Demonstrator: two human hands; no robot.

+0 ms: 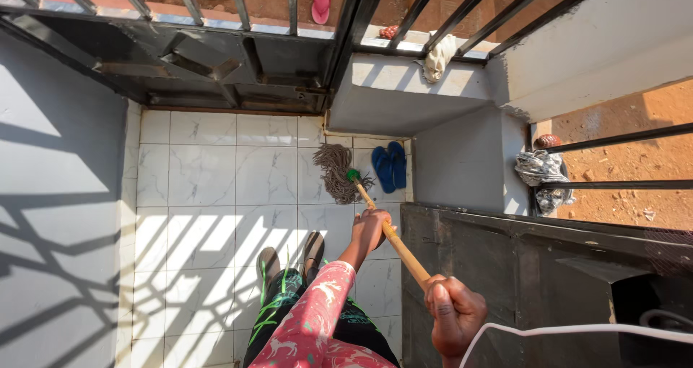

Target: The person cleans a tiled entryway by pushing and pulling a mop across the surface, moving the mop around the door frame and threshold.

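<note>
I hold the mop (364, 198) by its wooden handle (393, 238) with both hands. My left hand (372, 227) wraps the shaft about midway down, and my right hand (451, 310) is clenched round it nearer the top end, close to my body. The mop head (336, 169) rests on the floor (202, 187) at the far side of the small landing, just beside a pair of blue flip-flops (390, 166).

The handle is a straight, slim, pale yellow stick, stiff and dry-looking, so I judge it gives a sure grip and will not bend. The head is a bundle of grey-brown cotton strings, limp and spread out, joined to the stick by a green plastic socket (353, 174). If wet, I expect those strings to be the heavy end and to drag on the tiles; two hands set well apart suit that.

The floor is glossy white marbled tile, likely slippery when damp. Dark metal bars (238, 0) and a grey plastered wall (58, 195) close the space in.
</note>
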